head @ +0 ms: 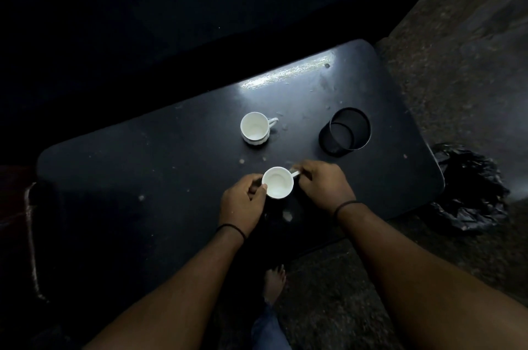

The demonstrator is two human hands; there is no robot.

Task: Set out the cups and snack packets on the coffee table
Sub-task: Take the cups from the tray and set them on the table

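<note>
Dim scene, seen from above. At the far left edge, a dark reddish shape with a pale curved line, too dark to identify. Across the middle of the frame, a dark bench [143,166] with rounded corners, speckled with pale crumbs and lit by a bright streak near its upper edge. Just left of centre, the left hand [243,201], fingers curled narrow against the left side of a white cup [277,182], thumb touching the rim; a dark band around that wrist. Held upright between both hands near the lower edge of the bench, mouth open upward, inside empty. Above it and a little to the left, well apart, a second white cup [255,128], upright on the bench with its handle toward the right, also empty. Right of centre, the right hand [323,186], pinched shut on the small handle of the held cup, a dark band around its wrist too. Further right, a black mesh cylinder [347,132] standing on the bench, open-topped. At the right edge, beside the bench on the floor, a crumpled black plastic bag [468,189]. At bottom centre, a bare foot [274,281] on the floor.
</note>
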